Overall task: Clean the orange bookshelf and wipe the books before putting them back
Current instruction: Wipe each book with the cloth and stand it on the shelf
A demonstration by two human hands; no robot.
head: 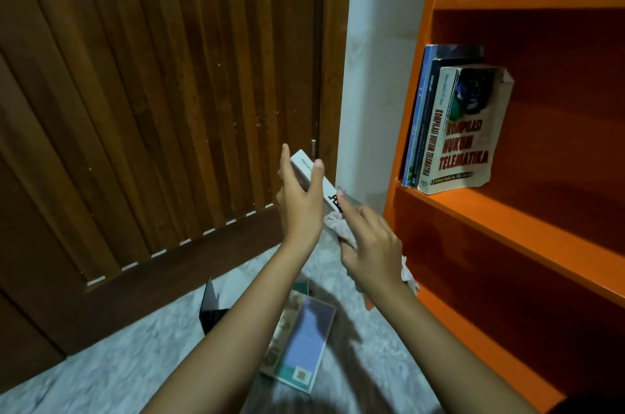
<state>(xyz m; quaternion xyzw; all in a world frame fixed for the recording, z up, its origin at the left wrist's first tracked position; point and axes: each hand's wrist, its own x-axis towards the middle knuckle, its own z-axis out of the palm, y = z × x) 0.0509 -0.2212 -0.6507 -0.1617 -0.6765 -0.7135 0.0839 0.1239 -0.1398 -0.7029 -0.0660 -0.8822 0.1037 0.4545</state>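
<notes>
Your left hand pinches the white book by its far end, thumb against fingers, and just below it your right hand bunches the cloth onto the spine, left of the orange bookshelf. Looks light and stiff, probably slick, so grip the edges. Title's mostly hidden behind your hands.

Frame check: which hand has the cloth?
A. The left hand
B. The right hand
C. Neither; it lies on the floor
B: the right hand holds the cloth against the white book, which the left hand grips.
</notes>
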